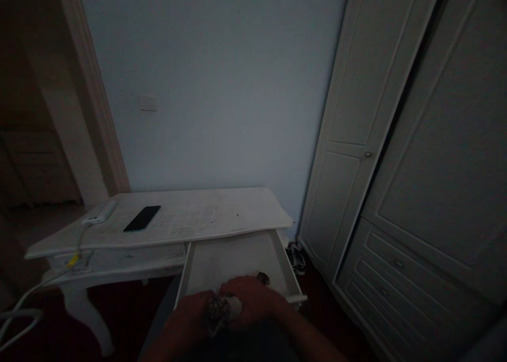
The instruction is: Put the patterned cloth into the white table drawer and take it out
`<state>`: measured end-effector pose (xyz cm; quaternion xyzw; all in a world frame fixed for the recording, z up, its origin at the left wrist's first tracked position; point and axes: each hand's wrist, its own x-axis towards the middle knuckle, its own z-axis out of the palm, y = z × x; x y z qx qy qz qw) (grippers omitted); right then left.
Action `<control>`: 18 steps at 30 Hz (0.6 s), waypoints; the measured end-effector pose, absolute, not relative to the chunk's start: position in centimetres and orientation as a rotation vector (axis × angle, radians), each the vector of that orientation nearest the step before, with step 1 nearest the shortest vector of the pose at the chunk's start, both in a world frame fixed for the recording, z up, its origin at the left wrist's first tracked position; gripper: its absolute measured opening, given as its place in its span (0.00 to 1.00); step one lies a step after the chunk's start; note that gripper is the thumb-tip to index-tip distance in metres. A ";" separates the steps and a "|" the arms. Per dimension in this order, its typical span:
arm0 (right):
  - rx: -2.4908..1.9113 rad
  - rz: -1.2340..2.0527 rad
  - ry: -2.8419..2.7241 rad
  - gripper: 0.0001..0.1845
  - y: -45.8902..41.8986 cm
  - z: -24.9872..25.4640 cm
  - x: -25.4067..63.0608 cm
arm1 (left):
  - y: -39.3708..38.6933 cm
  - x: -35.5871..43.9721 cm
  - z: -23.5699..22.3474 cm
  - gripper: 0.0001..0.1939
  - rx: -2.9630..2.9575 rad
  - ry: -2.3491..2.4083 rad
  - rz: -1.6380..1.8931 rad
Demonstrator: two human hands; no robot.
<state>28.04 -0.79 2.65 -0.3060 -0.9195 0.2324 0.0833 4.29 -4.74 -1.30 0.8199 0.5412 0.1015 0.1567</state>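
Both my hands meet low in the view, over the front of an open white drawer point(233, 262). My left hand point(189, 314) and my right hand point(253, 298) are closed together around a small rounded object point(224, 308), pale with dark mottling; I cannot make out what it is in the dim light. A small dark item point(263, 277) lies in the drawer just behind my right hand.
The drawer belongs to a white desk point(206, 214) against a pale wall. A black phone point(142, 218) and a white power strip point(100, 212) with a cable lie on its top. A tall white wardrobe point(415, 167) stands at the right, shoes point(296, 257) by its base.
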 end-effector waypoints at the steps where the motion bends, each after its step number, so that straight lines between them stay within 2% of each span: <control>1: -0.891 0.670 -2.748 0.32 -0.7 2.4 27.2 | -4.8 4.3 -1.0 0.10 2.316 1.543 0.305; 5: -0.872 0.669 -2.749 0.31 -0.9 2.2 26.6 | -4.9 4.4 -0.5 0.12 2.240 1.550 0.278; 12: -0.954 0.759 -2.697 0.31 -1.0 3.0 31.1 | -5.0 4.8 -0.5 0.12 2.311 1.583 0.212; 18: -1.128 0.916 -2.581 0.25 -0.9 3.7 35.3 | -4.9 4.4 -1.0 0.11 2.306 1.503 0.177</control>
